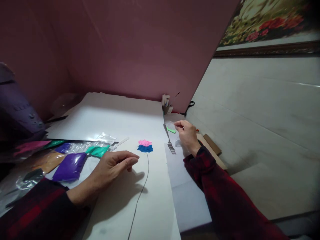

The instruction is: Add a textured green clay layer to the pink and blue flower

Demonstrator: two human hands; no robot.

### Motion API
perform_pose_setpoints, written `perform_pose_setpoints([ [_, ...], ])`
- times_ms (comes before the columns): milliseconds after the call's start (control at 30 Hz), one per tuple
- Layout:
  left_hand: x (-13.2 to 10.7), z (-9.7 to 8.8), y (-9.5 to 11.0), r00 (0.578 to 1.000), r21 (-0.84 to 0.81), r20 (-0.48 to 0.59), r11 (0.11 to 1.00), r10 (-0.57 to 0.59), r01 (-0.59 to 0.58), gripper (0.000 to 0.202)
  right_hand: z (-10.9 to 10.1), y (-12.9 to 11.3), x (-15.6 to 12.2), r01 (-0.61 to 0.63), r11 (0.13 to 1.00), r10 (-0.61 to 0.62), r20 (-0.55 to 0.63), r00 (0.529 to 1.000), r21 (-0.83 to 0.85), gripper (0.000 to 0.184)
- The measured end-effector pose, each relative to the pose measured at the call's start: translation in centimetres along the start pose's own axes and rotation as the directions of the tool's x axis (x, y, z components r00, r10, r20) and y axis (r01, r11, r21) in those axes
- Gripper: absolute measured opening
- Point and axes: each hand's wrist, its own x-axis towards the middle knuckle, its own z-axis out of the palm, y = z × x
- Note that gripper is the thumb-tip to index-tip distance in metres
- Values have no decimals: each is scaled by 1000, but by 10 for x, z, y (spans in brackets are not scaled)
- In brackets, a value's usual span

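The left hand (pixel 113 168) is bent over a white sheet (pixel 157 200), thumb and index tips close together; the right hand (pixel 186 135) is curled beyond the sheet's right edge, thumb and fingertips drawn in. At this angle I cannot tell whether either grips anything. Just beyond the left fingertips, a pink patch (pixel 145 142) sits directly above and touching a blue patch (pixel 145 148) on the sheet, and a dark curved line (pixel 138 199) runs from below them toward the wearer. Beside the right hand lie a fork (pixel 169 144), tines toward the wearer, and a green strip (pixel 171 130). Farther left are a purple packet (pixel 70 166) and a green packet (pixel 98 151).
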Motion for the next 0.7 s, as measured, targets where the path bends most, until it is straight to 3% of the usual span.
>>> perform_pose_setpoints([
  [100, -1, 0, -2, 999, 35, 20, 999, 35, -36, 19, 4, 18, 2, -60, 994, 65, 47, 997, -92, 15],
  [300, -4, 0, -3, 993, 108, 41, 987, 112, -116, 18, 6, 14, -3, -95, 959, 122, 88, 989, -268, 25],
  [500, -2, 0, -3, 981, 159, 48, 968, 190, -196, 16, 7, 15, -4, -81, 952, 116, 103, 988, -296, 14],
  [700, -4, 0, -2, 966, 197, 83, 946, 245, -257, 18, 8, 17, -6, -71, 953, 118, 144, 983, -295, 17],
])
